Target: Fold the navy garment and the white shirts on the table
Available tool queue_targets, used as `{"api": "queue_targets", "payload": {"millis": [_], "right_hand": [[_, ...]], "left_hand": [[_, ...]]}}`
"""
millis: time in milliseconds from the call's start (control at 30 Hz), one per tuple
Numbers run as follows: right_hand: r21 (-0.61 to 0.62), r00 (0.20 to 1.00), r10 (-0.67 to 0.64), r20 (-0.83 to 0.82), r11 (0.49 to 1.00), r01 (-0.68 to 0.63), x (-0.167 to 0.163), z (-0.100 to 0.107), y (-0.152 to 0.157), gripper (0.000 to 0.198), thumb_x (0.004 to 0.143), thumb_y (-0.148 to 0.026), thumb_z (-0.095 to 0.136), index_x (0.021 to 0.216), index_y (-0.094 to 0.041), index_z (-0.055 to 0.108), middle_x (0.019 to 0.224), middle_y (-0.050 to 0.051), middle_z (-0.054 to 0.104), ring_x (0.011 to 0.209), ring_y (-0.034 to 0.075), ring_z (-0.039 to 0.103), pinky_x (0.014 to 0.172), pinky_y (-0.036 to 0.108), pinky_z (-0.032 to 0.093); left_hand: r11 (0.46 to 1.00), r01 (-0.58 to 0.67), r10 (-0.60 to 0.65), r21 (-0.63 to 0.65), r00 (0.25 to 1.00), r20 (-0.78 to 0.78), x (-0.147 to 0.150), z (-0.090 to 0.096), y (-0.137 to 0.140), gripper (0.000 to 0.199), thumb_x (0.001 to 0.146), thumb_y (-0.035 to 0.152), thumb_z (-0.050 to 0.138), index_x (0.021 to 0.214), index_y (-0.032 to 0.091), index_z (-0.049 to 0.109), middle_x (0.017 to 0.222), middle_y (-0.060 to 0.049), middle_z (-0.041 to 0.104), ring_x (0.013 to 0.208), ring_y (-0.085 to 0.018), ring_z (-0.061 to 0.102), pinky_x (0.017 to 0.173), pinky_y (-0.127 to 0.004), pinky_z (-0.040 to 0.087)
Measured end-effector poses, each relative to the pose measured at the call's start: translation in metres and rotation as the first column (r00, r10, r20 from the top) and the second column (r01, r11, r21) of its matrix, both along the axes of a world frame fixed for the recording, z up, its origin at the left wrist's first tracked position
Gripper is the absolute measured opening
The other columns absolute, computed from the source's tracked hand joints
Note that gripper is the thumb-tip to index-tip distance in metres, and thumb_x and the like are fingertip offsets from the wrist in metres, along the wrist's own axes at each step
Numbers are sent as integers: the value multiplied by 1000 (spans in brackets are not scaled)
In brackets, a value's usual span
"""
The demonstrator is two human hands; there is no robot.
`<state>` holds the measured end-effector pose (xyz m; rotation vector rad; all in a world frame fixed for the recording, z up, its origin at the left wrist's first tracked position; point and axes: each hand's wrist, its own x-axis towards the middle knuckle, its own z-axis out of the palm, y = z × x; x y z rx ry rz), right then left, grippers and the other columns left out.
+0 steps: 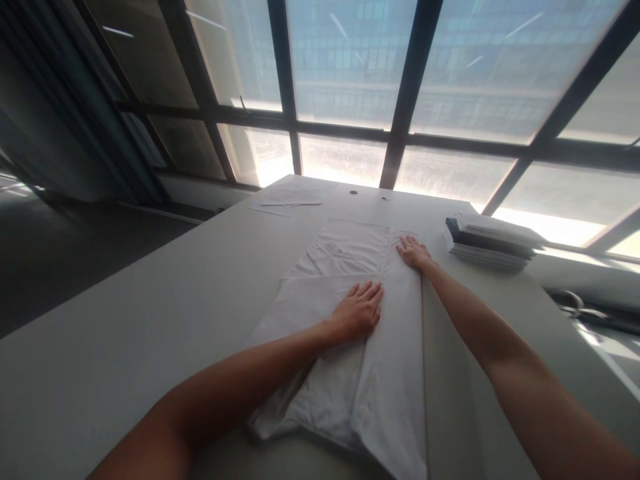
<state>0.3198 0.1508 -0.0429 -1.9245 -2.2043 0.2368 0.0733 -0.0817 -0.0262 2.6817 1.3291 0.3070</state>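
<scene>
A white cloth garment (400, 320), partly folded, lies spread on a white table (165, 313); its exact kind is hard to tell. My left hand (357, 310) rests flat on its middle, fingers stretched over the edge of a folded layer. Farther up, near the garment's far right corner, my right hand (413, 252) presses down with fingers slightly spread. Neither hand grips anything. Creases show in the far left part of the cloth, and the near end is rumpled and loose.
Loose papers (293, 196) lie at the far left of the table. A stack of books or papers (493, 241) stands at the right edge. Beyond the table are large windows (350, 67), with a dark curtain (90, 100) at the left.
</scene>
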Motion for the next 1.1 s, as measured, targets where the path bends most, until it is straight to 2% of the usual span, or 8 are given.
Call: {"api": "queue_targets", "payload": {"millis": [167,333,500,600,767,867,967,1100], "right_hand": [[101,986,-77,-146,991,93,12,-2,10,59,103,-41,40,146,-2,52,159,29,36,150,35,31,120,53,22],[150,968,-56,-243,984,94,18,4,-10,60,105,-42,26,142,-8,58,149,21,54,140,28,50,114,43,39],[224,931,155,-331,971,-82,15,2,-60,57,101,-43,36,143,-11,59,153,18,50,148,25,39,119,46,33],[270,908,333,-254,926,-264,7,-1,-101,56,98,-44,45,144,-16,59,159,14,42,153,26,27,123,53,25],[202,850,516,-104,848,-490,-7,-1,-144,57,99,-46,49,149,-20,53,163,12,36,155,27,23,124,54,19],[169,853,512,-103,854,-492,-10,0,-147,57,100,-46,48,151,-21,52,161,13,40,153,27,29,124,54,20],[178,852,513,-110,853,-490,-11,-2,-143,56,100,-45,49,150,-21,52,160,14,42,152,28,31,123,55,23],[209,860,498,-110,858,-470,-12,-6,-142,53,100,-44,49,148,-23,54,158,13,45,150,29,35,123,54,25]], "left_hand": [[1000,5,-5,12,1000,-12,-1,-1,-1,57,104,32,28,159,15,33,167,-10,29,155,-26,22,125,-48,20],[1000,1,-1,7,1000,-3,-2,-3,1,58,107,36,24,160,15,30,167,-9,28,156,-25,21,125,-48,17],[1000,-21,21,-17,1000,-17,-3,-1,3,61,108,45,21,162,18,25,168,-10,26,157,-26,17,125,-54,12],[996,-59,57,-60,998,-40,-9,5,7,61,109,45,19,162,17,25,168,-10,26,157,-27,16,124,-58,13],[976,-198,188,-89,976,-107,-48,12,33,60,108,42,22,162,18,24,169,-13,18,157,-32,9,121,-67,8],[924,-357,334,-138,927,-168,-83,16,55,63,107,44,23,163,16,19,170,-16,10,157,-37,3,118,-71,7],[853,-486,450,-188,869,-205,-113,19,73,66,106,49,20,163,16,17,171,-15,4,157,-35,2,121,-66,8],[821,-541,518,-183,840,-162,-140,21,84,64,105,46,30,161,15,26,170,-16,15,157,-32,13,123,-56,15]]}}
